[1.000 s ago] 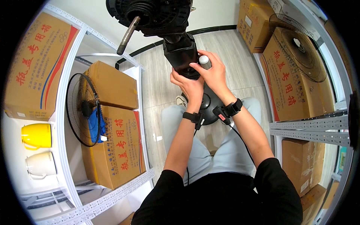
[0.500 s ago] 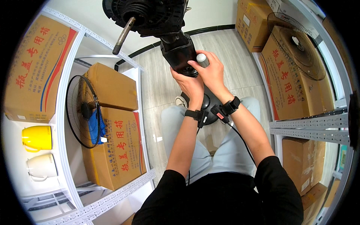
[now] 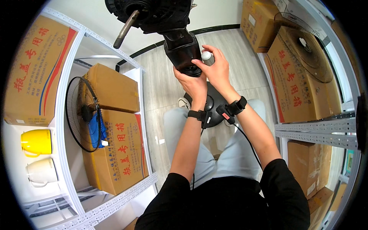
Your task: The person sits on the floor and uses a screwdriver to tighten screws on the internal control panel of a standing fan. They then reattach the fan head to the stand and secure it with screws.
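Head view shows the left hand (image 3: 194, 87) closed round the lower end of the black fan neck (image 3: 180, 55), below the motor (image 3: 161, 17), while the right hand's (image 3: 219, 73) fingers curl round a grey cylinder (image 3: 208, 59) beside that neck, above the round base (image 3: 217, 99).

Black fan body (image 3: 179, 48), upright, grey knob (image 3: 207, 58) alongside
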Tool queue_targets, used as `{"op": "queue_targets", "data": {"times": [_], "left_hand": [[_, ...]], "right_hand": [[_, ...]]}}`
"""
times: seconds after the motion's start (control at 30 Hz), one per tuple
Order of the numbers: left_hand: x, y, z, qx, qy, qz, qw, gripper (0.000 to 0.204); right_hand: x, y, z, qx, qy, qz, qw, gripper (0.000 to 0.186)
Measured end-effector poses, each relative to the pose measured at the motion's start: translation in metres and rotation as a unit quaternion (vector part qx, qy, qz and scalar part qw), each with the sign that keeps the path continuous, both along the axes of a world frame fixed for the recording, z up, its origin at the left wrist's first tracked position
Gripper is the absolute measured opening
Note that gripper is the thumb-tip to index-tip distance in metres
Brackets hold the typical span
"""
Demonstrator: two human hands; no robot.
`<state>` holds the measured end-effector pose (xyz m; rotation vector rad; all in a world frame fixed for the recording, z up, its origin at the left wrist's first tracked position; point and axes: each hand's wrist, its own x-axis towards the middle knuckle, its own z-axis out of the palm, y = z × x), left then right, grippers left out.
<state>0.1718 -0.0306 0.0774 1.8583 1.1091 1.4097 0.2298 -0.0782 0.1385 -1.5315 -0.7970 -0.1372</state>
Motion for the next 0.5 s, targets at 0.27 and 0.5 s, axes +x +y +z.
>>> {"op": "queue_targets", "data": {"times": [0.27, 0.5], "left_hand": [[-0.007, 0.015, -0.009, 0.028, -0.001, -0.047, 0.999, 0.111], [-0.039, 0.055, -0.023, 0.006, -0.002, -0.266, 0.964, 0.114]], "right_hand": [[0.032, 0.002, -0.001, -0.073, 0.045, 0.177, 0.980, 0.061], [0.036, 0.001, -0.007, -0.077, 0.071, 0.199, 0.974, 0.057]]}}
